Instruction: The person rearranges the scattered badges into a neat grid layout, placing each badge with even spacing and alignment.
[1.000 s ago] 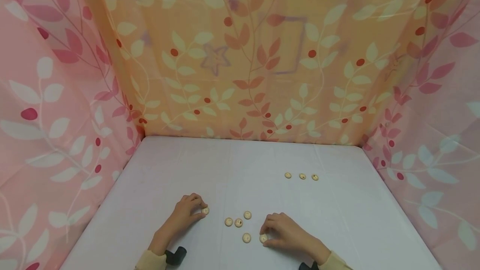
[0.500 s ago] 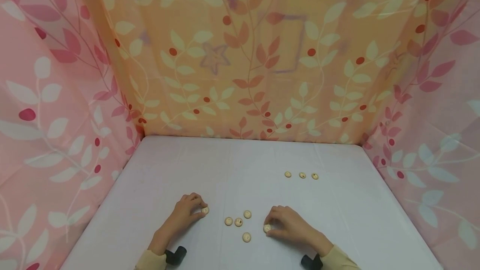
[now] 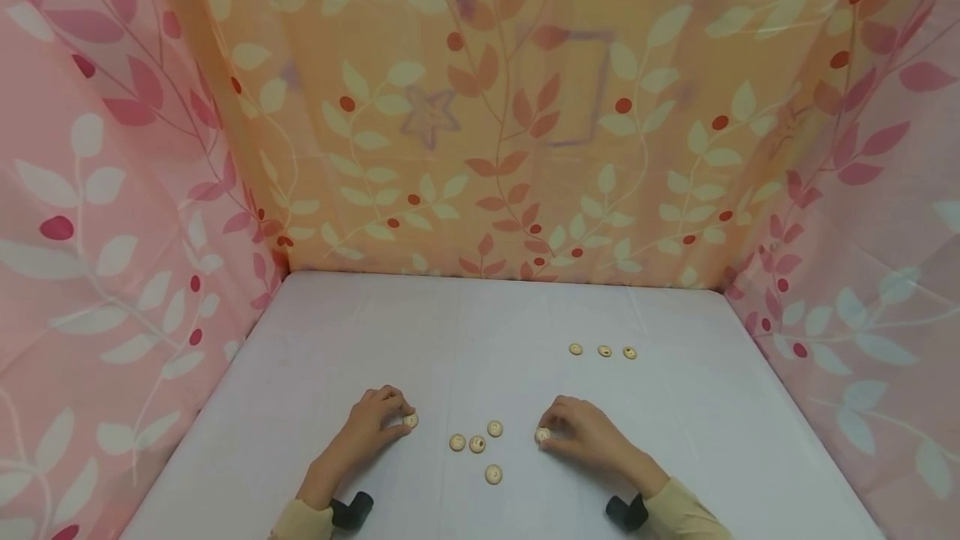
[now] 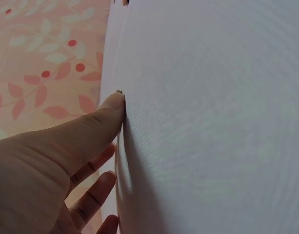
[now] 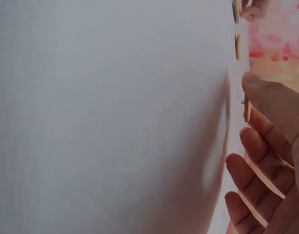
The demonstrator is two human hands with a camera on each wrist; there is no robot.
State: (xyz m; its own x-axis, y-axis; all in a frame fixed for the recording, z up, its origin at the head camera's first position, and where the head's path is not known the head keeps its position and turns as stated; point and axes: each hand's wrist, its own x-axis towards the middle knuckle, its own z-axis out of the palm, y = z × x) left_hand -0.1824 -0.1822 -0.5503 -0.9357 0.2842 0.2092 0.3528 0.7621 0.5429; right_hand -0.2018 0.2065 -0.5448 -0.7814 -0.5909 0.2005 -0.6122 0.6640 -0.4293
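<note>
At the left of the group, my left hand (image 3: 378, 417) pinches a round wooden disc (image 3: 410, 421) by its edges, close to the table. In the left wrist view that disc is hidden behind the thumb (image 4: 114, 103). Over on the right, my right hand (image 3: 585, 430) holds another pale wooden disc (image 3: 542, 435) between thumb and fingers. The right wrist view shows this disc (image 5: 247, 109) edge-on, held off the table surface. Between the hands lie several similar discs, among them a dark-marked disc (image 3: 477, 444), an upper disc (image 3: 495, 428) and a lower disc (image 3: 492, 474).
Three more discs lie in a row at the back right, the middle disc (image 3: 604, 351) among them. A white cloth covers the table (image 3: 420, 332). Patterned curtains (image 3: 495, 107) rise at its back and both sides. Black wrist mounts (image 3: 352, 511) sit below the sleeves.
My right hand has moved up and slightly right with its disc, away from the lower disc of the group. The left hand has stayed where it was.
</note>
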